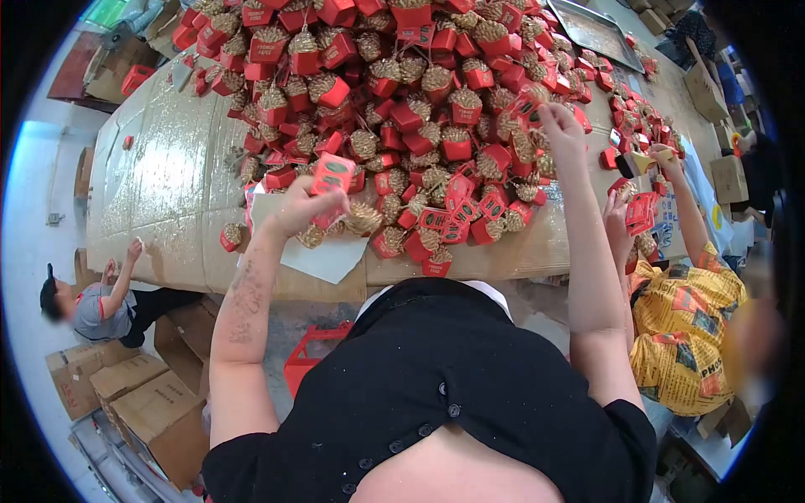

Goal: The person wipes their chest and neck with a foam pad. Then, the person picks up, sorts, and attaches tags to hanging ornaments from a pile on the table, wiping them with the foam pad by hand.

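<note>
My left hand (302, 206) grips a red card (334, 173) printed with dark green ovals, just above the near edge of the pile. Below its fingers sits a gold, pine-cone-like ornament (364, 219); whether the hand touches it I cannot tell. Raised over the right side of the pile, my right hand (563, 132) pinches a red tag (525, 107) with dark green print. Gold ornaments with red box-shaped bases (465, 107) are heaped high in front of me. Several loose red tags (453, 220) lie on the heap's near side.
A white sheet (323, 256) lies under the pile's front left on the cardboard-covered table (159, 168). At right, a co-worker in a yellow printed shirt (683, 327) holds a brush (635, 163) and red tags (641, 211). Another person (105, 306) and cartons (159, 411) are at left.
</note>
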### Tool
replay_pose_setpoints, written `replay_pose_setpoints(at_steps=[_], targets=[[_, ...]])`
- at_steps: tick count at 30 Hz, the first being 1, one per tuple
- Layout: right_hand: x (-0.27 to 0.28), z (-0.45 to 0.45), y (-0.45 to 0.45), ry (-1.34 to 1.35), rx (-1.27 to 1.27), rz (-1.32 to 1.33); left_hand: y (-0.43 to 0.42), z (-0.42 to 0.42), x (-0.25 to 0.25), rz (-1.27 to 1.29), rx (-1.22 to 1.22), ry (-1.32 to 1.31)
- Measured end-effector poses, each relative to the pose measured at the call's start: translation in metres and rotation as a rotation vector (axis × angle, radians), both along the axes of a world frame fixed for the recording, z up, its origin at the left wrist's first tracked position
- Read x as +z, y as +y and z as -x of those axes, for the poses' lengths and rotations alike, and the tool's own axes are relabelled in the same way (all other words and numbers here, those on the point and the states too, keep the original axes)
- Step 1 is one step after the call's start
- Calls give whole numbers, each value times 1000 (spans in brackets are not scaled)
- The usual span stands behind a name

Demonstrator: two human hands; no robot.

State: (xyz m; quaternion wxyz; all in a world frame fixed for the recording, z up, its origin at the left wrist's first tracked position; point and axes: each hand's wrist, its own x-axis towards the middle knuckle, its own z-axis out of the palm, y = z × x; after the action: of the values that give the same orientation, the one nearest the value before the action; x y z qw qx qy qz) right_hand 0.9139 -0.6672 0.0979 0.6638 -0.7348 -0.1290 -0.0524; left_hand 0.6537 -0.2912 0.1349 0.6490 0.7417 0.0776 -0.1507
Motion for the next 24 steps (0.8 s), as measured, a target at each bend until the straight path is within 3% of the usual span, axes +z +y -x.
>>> replay_pose_setpoints(at_steps=[2, 4, 6, 8, 9, 10, 11, 13, 15, 16, 18, 20, 24], targets=[[-13, -1, 4, 33, 71, 311, -6, -2, 29, 71, 111, -8], [-20, 5, 12, 4, 88, 331, -5, -7, 49, -113, 162, 145], [-22, 15, 16, 98, 105, 463, -4, -7, 45, -260, 159, 52], [-23, 24, 20, -39, 141, 553, -6, -6, 56, -533, 208, 0], [-13, 35, 26, -88, 180, 762, -12, -5, 64, -557, 280, 13], [1, 46, 33, -141, 216, 971, -18, -6, 71, -562, 288, 15], [21, 58, 46, -174, 203, 1342, -24, -7, 78, -412, 360, 25], [36, 79, 65, -310, 124, 1368, -19, -7, 85, -70, 400, 109], [74, 104, 95, -315, 424, 974, -26, -8, 98, -21, 406, 117], [79, 112, 112, -330, 706, 697, -31, -9, 106, 29, 409, 127], [89, 137, 143, -153, 1073, 189, -39, -9, 125, 72, 346, 130], [90, 155, 173, -176, 1109, 55, -43, -6, 140, 160, 218, 140], [107, 166, 187, 83, 1149, -65, -29, 1, 143, 219, 211, 128]])
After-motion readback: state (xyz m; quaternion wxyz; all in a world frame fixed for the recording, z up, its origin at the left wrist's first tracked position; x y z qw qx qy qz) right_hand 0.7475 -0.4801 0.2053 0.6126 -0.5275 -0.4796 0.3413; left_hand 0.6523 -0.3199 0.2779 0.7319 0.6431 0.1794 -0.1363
